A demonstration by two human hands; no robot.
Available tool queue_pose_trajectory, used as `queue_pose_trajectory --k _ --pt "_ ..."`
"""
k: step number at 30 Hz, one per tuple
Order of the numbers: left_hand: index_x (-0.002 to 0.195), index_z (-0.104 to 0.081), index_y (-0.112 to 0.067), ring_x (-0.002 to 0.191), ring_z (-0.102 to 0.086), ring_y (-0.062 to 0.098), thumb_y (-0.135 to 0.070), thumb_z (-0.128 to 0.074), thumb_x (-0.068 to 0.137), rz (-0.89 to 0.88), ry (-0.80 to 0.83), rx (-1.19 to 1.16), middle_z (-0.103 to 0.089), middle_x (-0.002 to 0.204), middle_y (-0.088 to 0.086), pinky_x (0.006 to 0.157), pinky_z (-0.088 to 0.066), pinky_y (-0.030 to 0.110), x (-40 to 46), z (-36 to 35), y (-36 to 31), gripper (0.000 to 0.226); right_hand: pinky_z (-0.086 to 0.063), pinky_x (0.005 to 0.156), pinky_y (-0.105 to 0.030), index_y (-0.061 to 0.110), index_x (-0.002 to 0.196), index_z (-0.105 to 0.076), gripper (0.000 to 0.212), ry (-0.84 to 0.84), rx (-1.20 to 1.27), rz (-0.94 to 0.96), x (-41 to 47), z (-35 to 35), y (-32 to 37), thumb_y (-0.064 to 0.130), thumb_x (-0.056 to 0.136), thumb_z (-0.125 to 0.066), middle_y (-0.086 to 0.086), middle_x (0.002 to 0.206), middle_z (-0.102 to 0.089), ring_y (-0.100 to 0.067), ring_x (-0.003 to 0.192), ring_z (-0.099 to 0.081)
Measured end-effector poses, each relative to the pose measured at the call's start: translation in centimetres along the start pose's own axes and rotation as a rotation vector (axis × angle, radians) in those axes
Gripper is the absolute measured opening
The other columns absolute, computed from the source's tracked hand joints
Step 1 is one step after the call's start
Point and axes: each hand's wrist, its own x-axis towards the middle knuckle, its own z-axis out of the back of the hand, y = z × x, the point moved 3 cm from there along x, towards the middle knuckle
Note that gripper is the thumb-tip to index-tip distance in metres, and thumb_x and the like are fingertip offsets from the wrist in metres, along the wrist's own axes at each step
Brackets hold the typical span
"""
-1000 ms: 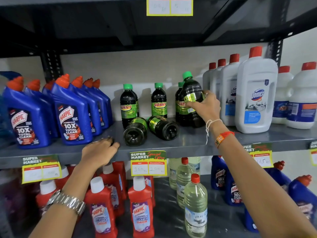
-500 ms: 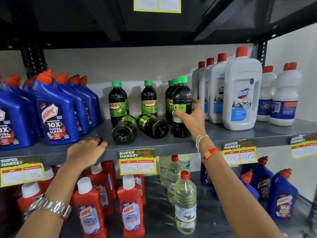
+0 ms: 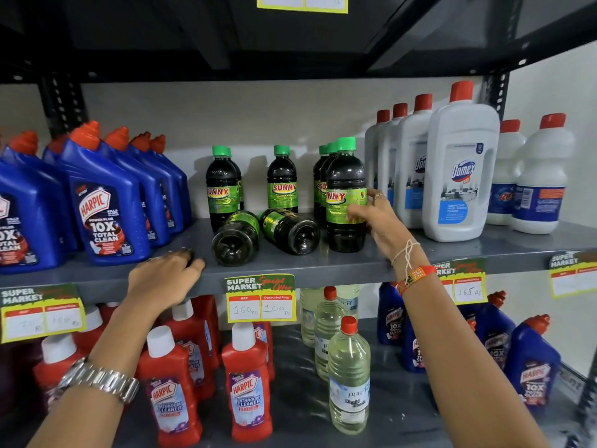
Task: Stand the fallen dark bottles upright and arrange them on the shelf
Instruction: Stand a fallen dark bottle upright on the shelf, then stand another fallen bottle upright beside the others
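Observation:
Two dark Sunny bottles lie on their sides on the grey shelf [image 3: 323, 266], bottoms toward me: the left one [image 3: 235, 237] and the right one [image 3: 290, 231]. Behind them several dark bottles with green caps stand upright, among them one at the back left [image 3: 223, 189] and one at the back middle [image 3: 282, 182]. My right hand [image 3: 378, 218] grips the front upright bottle [image 3: 344, 192], which stands on the shelf at the head of a row. Fingers spread, my left hand [image 3: 164, 279] rests flat on the shelf's front edge and holds nothing.
Blue Harpic bottles [image 3: 103, 202] crowd the shelf's left side. White Domex bottles [image 3: 458, 176] stand close on the right. The shelf below holds red Harpic bottles [image 3: 245, 383], clear bottles [image 3: 349, 376] and more blue ones. Price tags [image 3: 261, 297] hang on the shelf edge.
The bottle in my right hand went from raised and tilted to standing upright on the shelf. My left hand stayed on the shelf edge. My view shifted a little to the right.

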Motion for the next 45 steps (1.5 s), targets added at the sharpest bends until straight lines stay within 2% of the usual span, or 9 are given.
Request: queue_pose_trajectory --k 3,6,9,24,28,31,35,39,45 --pt "0.125 -0.050 -0.019 0.117 -0.053 0.028 -0.040 -0.023 0.092 0.020 -0.017 -0.042 -0.053 0.135 0.007 0.075 -0.035 0.036 0.2 -0.1 0.0 0.047 -0.047 0.066 -0.020 0.007 0.136 -0.030 0.080 0.014 0.083 -0.028 0.1 -0.1 -0.2 0.004 0.066 -0.068 -0.001 0.084 -0.060 -0.007 0.072 -0.059" --pt "0.127 -0.049 -0.019 0.117 -0.052 0.029 -0.040 -0.025 0.092 0.031 -0.032 -0.054 -0.054 0.135 0.008 0.075 -0.035 0.036 0.0 0.0 -0.1 0.047 -0.040 0.103 -0.036 0.008 0.137 -0.025 0.102 -0.149 -0.403 0.121 0.2 -1.0 -0.2 0.035 0.058 -0.085 -0.011 0.129 -0.044 -0.024 0.120 -0.045" --pt "0.126 -0.050 -0.017 0.116 -0.053 0.030 -0.039 -0.027 0.093 0.050 -0.042 -0.074 -0.056 0.132 0.011 0.075 -0.036 0.036 -0.3 0.4 -0.3 0.046 -0.041 0.100 -0.045 0.008 0.135 -0.027 0.115 -0.340 -0.743 0.235 -0.8 -2.0 -0.1 0.055 0.047 -0.083 -0.014 0.136 -0.038 -0.033 0.129 -0.039" --pt "0.125 -0.050 -0.016 0.116 -0.052 0.030 -0.040 -0.027 0.093 0.063 -0.052 -0.083 -0.056 0.131 0.012 0.079 -0.037 0.038 -0.5 0.6 -0.6 0.046 -0.048 0.080 -0.017 0.008 0.120 -0.024 0.070 -0.022 -0.154 0.096 0.5 -0.4 -0.2 -0.005 0.071 -0.072 0.001 0.096 -0.051 -0.013 0.093 -0.056" --pt "0.125 -0.050 -0.016 0.114 -0.054 0.030 -0.039 -0.027 0.093 0.053 -0.061 -0.075 -0.057 0.130 0.012 0.075 -0.036 0.036 -0.5 0.4 -0.6 0.046 -0.035 0.106 -0.030 0.006 0.128 -0.031 0.086 -0.268 -0.390 0.316 -0.6 -0.9 0.5 0.020 0.059 -0.080 -0.012 0.133 -0.037 -0.022 0.123 -0.040" --pt "0.127 -0.049 -0.018 0.117 -0.053 0.028 -0.040 -0.023 0.092 0.029 -0.052 -0.041 -0.054 0.134 0.009 0.079 -0.039 0.037 -0.2 0.1 -0.4 0.049 -0.034 0.094 -0.023 0.006 0.121 -0.045 0.073 -0.511 -0.458 0.693 -3.6 -2.5 3.4 0.028 0.057 -0.072 -0.011 0.120 -0.046 -0.023 0.113 -0.043" --pt "0.129 -0.048 -0.022 0.123 -0.049 0.025 -0.040 -0.018 0.090 0.012 -0.007 0.003 -0.049 0.141 0.004 0.085 -0.041 0.037 0.1 -0.2 0.0 0.052 -0.041 0.084 -0.027 0.008 0.117 -0.050 0.057 -0.184 -0.721 0.835 -3.6 -7.4 6.2 0.027 0.066 -0.069 -0.011 0.111 -0.057 -0.024 0.103 -0.049" --pt "0.124 -0.052 -0.020 0.119 -0.052 0.026 -0.042 -0.022 0.090 0.043 -0.021 -0.059 -0.054 0.136 0.006 0.079 -0.039 0.035 0.0 0.0 -0.2 0.051 -0.046 0.094 -0.037 0.004 0.128 -0.042 0.074 0.285 -1.163 0.440 0.2 -11.6 4.6 0.035 0.069 -0.074 -0.018 0.124 -0.055 -0.034 0.116 -0.051" --pt "0.118 -0.054 -0.017 0.111 -0.056 0.028 -0.038 -0.022 0.091 0.002 -0.045 -0.021 -0.059 0.125 0.011 0.070 -0.034 0.033 -0.2 0.2 -0.2 0.047 -0.045 0.081 -0.031 0.009 0.123 -0.053 0.063 0.443 -1.349 0.045 1.7 -13.0 2.9 0.046 0.075 -0.068 -0.010 0.127 -0.059 -0.028 0.111 -0.057"
